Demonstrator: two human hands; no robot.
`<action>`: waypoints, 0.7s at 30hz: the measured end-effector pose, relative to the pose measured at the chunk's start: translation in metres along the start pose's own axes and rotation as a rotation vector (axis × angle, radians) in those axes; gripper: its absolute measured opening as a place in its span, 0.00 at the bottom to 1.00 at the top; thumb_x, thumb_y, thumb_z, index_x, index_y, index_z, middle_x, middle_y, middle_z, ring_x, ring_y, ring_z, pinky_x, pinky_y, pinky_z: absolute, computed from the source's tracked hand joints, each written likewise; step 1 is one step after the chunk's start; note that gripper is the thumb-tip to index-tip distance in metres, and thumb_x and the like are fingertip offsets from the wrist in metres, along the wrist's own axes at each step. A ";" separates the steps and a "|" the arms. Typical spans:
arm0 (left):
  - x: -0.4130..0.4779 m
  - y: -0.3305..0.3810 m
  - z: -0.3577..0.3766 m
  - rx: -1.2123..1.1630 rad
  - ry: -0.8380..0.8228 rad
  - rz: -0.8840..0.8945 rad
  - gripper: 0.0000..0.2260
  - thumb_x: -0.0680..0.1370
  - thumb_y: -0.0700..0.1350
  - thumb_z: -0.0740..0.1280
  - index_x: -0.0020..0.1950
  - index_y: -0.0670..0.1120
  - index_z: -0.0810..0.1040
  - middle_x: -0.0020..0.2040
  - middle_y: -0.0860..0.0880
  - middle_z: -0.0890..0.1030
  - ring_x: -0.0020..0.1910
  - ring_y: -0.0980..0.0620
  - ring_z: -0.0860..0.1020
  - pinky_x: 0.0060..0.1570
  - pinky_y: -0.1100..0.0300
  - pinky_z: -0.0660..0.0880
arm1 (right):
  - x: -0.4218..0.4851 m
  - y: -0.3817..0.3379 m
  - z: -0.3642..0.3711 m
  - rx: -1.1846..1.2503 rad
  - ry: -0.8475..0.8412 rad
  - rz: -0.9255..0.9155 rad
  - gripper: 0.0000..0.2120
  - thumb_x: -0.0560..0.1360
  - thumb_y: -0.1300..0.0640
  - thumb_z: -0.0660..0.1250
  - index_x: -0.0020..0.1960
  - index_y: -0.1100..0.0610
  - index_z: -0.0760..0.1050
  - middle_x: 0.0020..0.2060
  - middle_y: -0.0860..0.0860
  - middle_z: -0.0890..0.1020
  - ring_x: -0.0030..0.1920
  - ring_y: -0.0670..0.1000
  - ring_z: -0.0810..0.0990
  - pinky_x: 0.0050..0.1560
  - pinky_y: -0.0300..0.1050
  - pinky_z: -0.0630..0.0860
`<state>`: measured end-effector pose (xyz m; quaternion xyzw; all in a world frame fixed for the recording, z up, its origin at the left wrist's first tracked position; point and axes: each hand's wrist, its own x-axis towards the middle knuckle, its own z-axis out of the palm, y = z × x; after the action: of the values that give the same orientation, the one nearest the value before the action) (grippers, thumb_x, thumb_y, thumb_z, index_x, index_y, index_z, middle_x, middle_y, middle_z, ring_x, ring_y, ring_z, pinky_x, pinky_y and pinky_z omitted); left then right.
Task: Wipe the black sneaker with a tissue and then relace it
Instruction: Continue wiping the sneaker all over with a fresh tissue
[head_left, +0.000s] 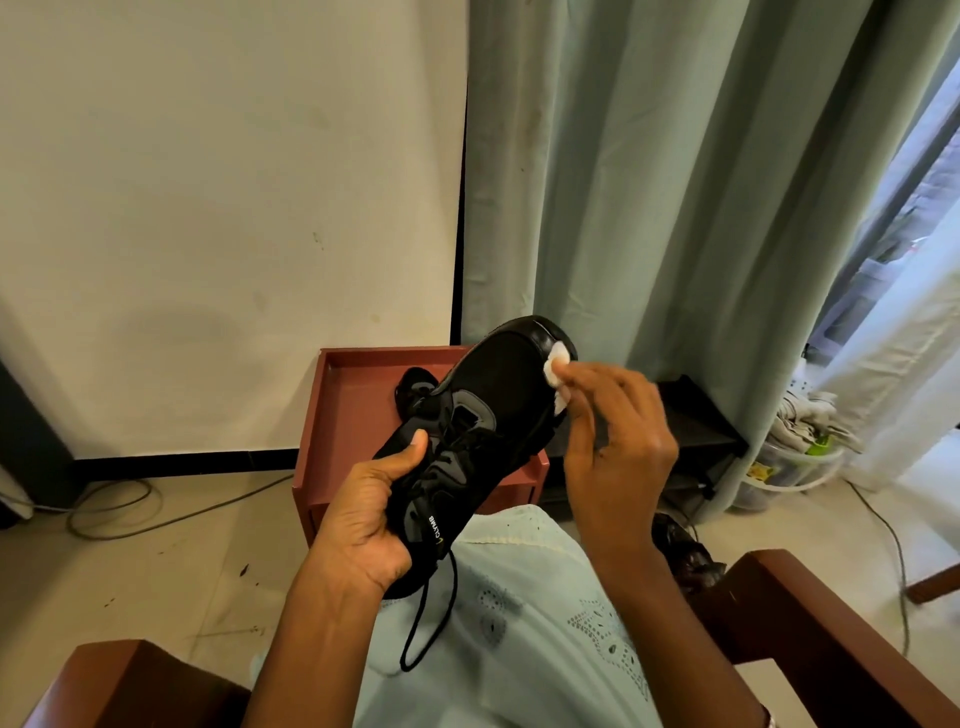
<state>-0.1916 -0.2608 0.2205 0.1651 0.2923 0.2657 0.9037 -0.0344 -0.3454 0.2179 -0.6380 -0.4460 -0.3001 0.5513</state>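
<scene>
now, at mid-frame, the left hand (371, 519) is clenching the black sneaker (498, 384) near its heel, angling the toe outward so the right hand (618, 441), fingers (592, 374) pinching the tissue (555, 370), is reaching the toe edge.

- The left hand (363, 519) grips the black sneaker (483, 415) round its heel end, toe pointing away.
- The right hand (618, 436) pinches a white tissue (557, 370) against the toe's side.
- A loose lace (431, 618) hangs over the lap.
- A second shoe (415, 387) lies on the red tabletop (353, 415) behind.
</scene>
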 end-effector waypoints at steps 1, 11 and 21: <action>0.000 0.001 -0.001 -0.006 0.002 0.003 0.15 0.76 0.39 0.67 0.62 0.37 0.79 0.54 0.36 0.83 0.46 0.39 0.85 0.39 0.47 0.83 | -0.011 0.000 0.000 0.003 -0.025 0.002 0.09 0.75 0.68 0.71 0.54 0.62 0.82 0.49 0.55 0.82 0.50 0.47 0.78 0.54 0.33 0.74; 0.002 -0.002 0.000 0.066 -0.015 0.061 0.13 0.79 0.39 0.65 0.61 0.37 0.79 0.55 0.35 0.83 0.50 0.38 0.84 0.50 0.44 0.82 | 0.016 0.007 0.000 -0.007 0.002 0.005 0.05 0.76 0.66 0.71 0.51 0.62 0.83 0.45 0.54 0.83 0.48 0.49 0.80 0.52 0.35 0.75; 0.009 -0.005 -0.005 0.251 0.140 0.291 0.13 0.70 0.39 0.74 0.53 0.41 0.84 0.51 0.39 0.85 0.51 0.40 0.84 0.57 0.45 0.78 | 0.041 -0.003 0.002 -0.167 -0.178 -0.013 0.08 0.75 0.68 0.70 0.51 0.59 0.84 0.46 0.52 0.85 0.49 0.52 0.80 0.53 0.39 0.76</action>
<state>-0.1869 -0.2594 0.2101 0.2980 0.3581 0.3660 0.8056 -0.0202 -0.3342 0.2546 -0.7029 -0.4708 -0.2820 0.4525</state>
